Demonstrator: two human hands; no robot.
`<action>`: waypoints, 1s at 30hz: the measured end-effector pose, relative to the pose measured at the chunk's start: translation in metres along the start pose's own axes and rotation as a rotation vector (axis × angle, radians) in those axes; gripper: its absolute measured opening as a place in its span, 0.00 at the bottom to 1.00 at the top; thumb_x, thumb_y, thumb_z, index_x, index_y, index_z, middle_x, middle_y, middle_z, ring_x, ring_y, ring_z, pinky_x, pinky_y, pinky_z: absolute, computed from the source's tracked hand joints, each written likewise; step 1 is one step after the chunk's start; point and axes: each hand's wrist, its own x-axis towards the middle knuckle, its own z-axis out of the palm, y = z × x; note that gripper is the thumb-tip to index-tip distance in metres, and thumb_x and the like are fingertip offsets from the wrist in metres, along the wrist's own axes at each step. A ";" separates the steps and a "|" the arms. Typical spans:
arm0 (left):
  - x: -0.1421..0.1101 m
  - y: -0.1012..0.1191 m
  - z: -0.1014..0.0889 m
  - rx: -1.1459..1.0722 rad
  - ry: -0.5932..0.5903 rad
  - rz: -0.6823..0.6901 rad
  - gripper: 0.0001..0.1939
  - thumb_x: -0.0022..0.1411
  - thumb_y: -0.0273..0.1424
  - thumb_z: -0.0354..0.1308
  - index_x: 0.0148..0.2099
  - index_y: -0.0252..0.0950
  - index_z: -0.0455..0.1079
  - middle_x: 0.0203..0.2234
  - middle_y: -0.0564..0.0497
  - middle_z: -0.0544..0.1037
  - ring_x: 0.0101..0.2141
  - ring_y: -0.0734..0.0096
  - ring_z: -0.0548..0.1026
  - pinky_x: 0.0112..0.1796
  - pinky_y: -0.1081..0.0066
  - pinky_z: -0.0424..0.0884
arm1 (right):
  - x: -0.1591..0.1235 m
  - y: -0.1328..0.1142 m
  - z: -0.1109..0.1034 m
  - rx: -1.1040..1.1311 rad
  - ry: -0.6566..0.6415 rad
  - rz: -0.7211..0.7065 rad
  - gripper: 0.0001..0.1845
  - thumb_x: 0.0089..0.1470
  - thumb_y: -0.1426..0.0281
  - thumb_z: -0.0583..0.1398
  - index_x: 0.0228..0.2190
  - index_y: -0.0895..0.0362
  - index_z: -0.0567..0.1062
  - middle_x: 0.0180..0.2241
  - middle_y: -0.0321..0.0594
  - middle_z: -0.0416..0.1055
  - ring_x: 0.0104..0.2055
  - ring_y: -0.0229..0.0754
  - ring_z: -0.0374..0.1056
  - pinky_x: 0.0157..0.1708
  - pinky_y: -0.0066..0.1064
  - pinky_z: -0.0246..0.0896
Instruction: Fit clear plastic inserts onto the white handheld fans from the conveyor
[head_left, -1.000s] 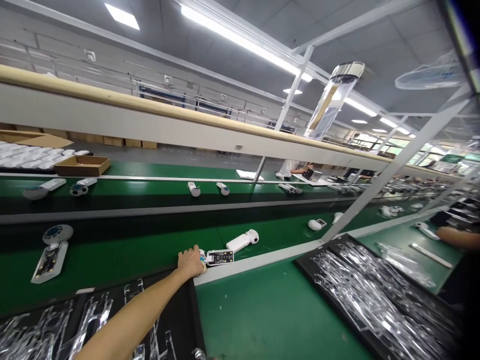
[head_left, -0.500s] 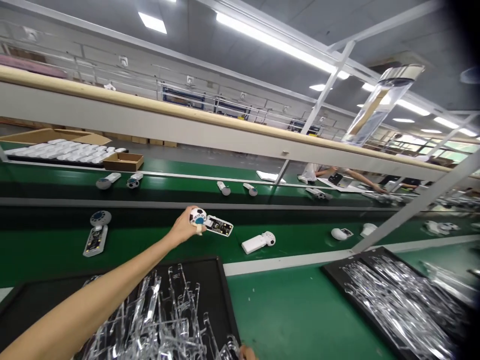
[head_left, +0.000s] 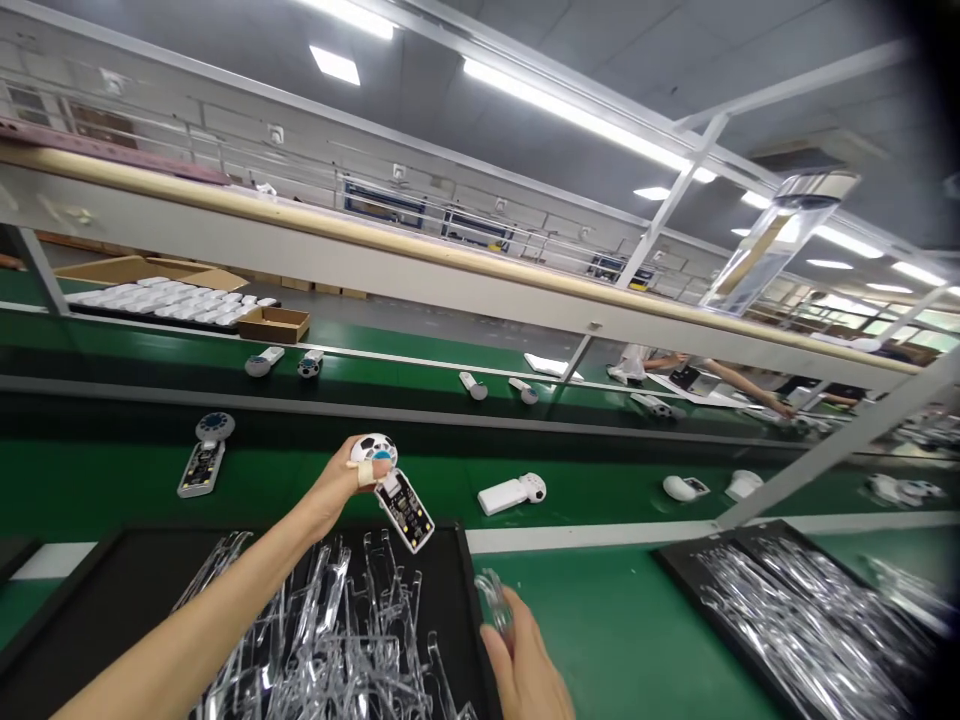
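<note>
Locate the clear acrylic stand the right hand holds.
In the head view, the clear acrylic stand is in the right hand at lower centre, just right of the black tray heaped with similar stands.

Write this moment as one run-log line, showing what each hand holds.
left hand: white circuit-board device | right hand: clear acrylic piece | nearby: black tray

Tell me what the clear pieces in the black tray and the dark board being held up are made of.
The clear pieces look like moulded acrylic or a similar rigid plastic: see-through and glossy, with sharp glints along their edges. The board looks like a circuit board, dark and carrying small mounted parts, set in a white casing that looks like plastic. The exact materials can't be told from here.
</note>
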 end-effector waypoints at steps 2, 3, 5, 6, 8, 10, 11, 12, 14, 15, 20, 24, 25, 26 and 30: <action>-0.011 -0.002 0.010 0.020 -0.006 -0.056 0.27 0.40 0.40 0.67 0.43 0.37 0.66 0.31 0.51 0.74 0.34 0.66 0.72 0.36 0.67 0.68 | 0.018 -0.026 -0.008 -0.042 -0.008 -0.188 0.28 0.60 0.53 0.38 0.55 0.49 0.59 0.40 0.44 0.68 0.30 0.44 0.69 0.22 0.30 0.61; -0.016 -0.003 0.016 0.022 -0.010 -0.081 0.26 0.41 0.42 0.66 0.42 0.37 0.66 0.31 0.51 0.74 0.34 0.65 0.72 0.36 0.67 0.68 | 0.025 -0.037 -0.010 -0.083 -0.016 -0.273 0.28 0.60 0.53 0.39 0.57 0.49 0.56 0.38 0.43 0.67 0.28 0.44 0.68 0.21 0.30 0.61; -0.026 -0.003 0.027 0.018 -0.021 -0.119 0.22 0.45 0.43 0.63 0.40 0.37 0.66 0.32 0.50 0.73 0.34 0.66 0.71 0.35 0.66 0.69 | 0.036 -0.053 -0.010 -0.157 -0.032 -0.409 0.30 0.60 0.54 0.40 0.59 0.52 0.53 0.34 0.44 0.65 0.28 0.45 0.67 0.21 0.31 0.61; -0.030 -0.004 0.033 0.020 -0.021 -0.133 0.21 0.47 0.43 0.62 0.40 0.37 0.65 0.32 0.50 0.73 0.34 0.66 0.71 0.35 0.65 0.69 | 0.039 -0.059 -0.008 -0.176 -0.037 -0.456 0.30 0.60 0.55 0.41 0.60 0.53 0.51 0.34 0.44 0.64 0.29 0.46 0.66 0.20 0.32 0.61; -0.037 -0.005 0.044 0.040 -0.015 -0.154 0.21 0.48 0.44 0.61 0.40 0.36 0.65 0.33 0.49 0.73 0.34 0.66 0.71 0.35 0.65 0.70 | 0.041 -0.064 -0.001 -0.183 -0.029 -0.495 0.30 0.60 0.58 0.43 0.61 0.54 0.50 0.33 0.45 0.63 0.30 0.47 0.66 0.20 0.32 0.62; -0.042 -0.007 0.054 0.063 -0.007 -0.164 0.22 0.49 0.45 0.61 0.40 0.36 0.64 0.34 0.48 0.72 0.34 0.65 0.71 0.35 0.64 0.70 | 0.041 -0.064 0.007 -0.171 -0.013 -0.486 0.30 0.60 0.59 0.44 0.61 0.55 0.49 0.33 0.46 0.62 0.31 0.48 0.65 0.20 0.32 0.62; -0.044 -0.008 0.058 0.071 0.002 -0.163 0.22 0.49 0.45 0.61 0.40 0.36 0.64 0.34 0.48 0.72 0.35 0.65 0.71 0.35 0.64 0.70 | 0.041 -0.063 0.012 -0.160 0.004 -0.479 0.30 0.60 0.59 0.44 0.61 0.55 0.50 0.33 0.47 0.62 0.32 0.49 0.65 0.20 0.32 0.62; -0.046 -0.008 0.061 0.075 0.015 -0.162 0.22 0.48 0.45 0.61 0.40 0.36 0.64 0.34 0.48 0.72 0.35 0.65 0.71 0.34 0.64 0.70 | 0.040 -0.060 0.017 -0.146 0.029 -0.478 0.30 0.60 0.59 0.44 0.61 0.54 0.49 0.34 0.48 0.62 0.33 0.50 0.65 0.21 0.34 0.63; -0.047 -0.008 0.064 0.064 0.050 -0.165 0.22 0.48 0.45 0.61 0.40 0.35 0.64 0.33 0.48 0.72 0.35 0.65 0.71 0.34 0.64 0.70 | 0.038 -0.054 0.026 -0.103 0.095 -0.486 0.30 0.60 0.58 0.44 0.61 0.49 0.46 0.38 0.50 0.64 0.38 0.53 0.65 0.27 0.41 0.66; -0.047 -0.008 0.065 0.052 0.067 -0.166 0.22 0.48 0.44 0.61 0.40 0.35 0.65 0.33 0.48 0.72 0.34 0.65 0.70 0.34 0.65 0.70 | 0.037 -0.051 0.030 -0.070 0.119 -0.482 0.30 0.60 0.58 0.44 0.61 0.46 0.44 0.42 0.50 0.64 0.41 0.55 0.65 0.31 0.44 0.66; -0.043 -0.013 0.066 -0.055 0.125 -0.117 0.22 0.48 0.42 0.63 0.41 0.35 0.66 0.33 0.48 0.72 0.34 0.67 0.71 0.36 0.66 0.68 | 0.039 -0.036 0.030 0.209 -0.129 -0.411 0.29 0.61 0.60 0.43 0.61 0.41 0.37 0.47 0.43 0.64 0.42 0.47 0.67 0.33 0.34 0.68; -0.047 -0.035 0.070 -0.262 -0.017 -0.102 0.20 0.50 0.41 0.63 0.43 0.35 0.68 0.36 0.47 0.74 0.37 0.67 0.71 0.40 0.67 0.67 | 0.045 -0.033 0.013 0.338 -0.206 -0.428 0.28 0.61 0.60 0.43 0.61 0.40 0.42 0.45 0.41 0.64 0.44 0.44 0.66 0.39 0.35 0.66; -0.049 -0.041 0.071 -0.287 -0.054 -0.152 0.21 0.50 0.41 0.62 0.43 0.34 0.68 0.36 0.46 0.74 0.38 0.66 0.71 0.41 0.66 0.66 | 0.046 -0.033 0.010 0.350 -0.212 -0.440 0.27 0.61 0.59 0.44 0.60 0.41 0.45 0.45 0.41 0.64 0.45 0.45 0.65 0.40 0.37 0.65; -0.050 -0.046 0.072 -0.287 -0.067 -0.204 0.22 0.51 0.42 0.62 0.44 0.34 0.69 0.36 0.45 0.75 0.38 0.64 0.72 0.40 0.66 0.66 | 0.048 -0.034 0.008 0.365 -0.232 -0.452 0.27 0.60 0.59 0.46 0.60 0.41 0.49 0.45 0.42 0.64 0.45 0.46 0.64 0.41 0.38 0.64; -0.050 -0.049 0.075 -0.135 0.051 -0.202 0.25 0.51 0.46 0.60 0.45 0.33 0.70 0.39 0.42 0.76 0.41 0.59 0.72 0.40 0.65 0.66 | 0.067 -0.046 0.017 0.616 -0.257 -0.220 0.26 0.56 0.55 0.49 0.55 0.48 0.62 0.47 0.42 0.67 0.49 0.47 0.63 0.46 0.37 0.59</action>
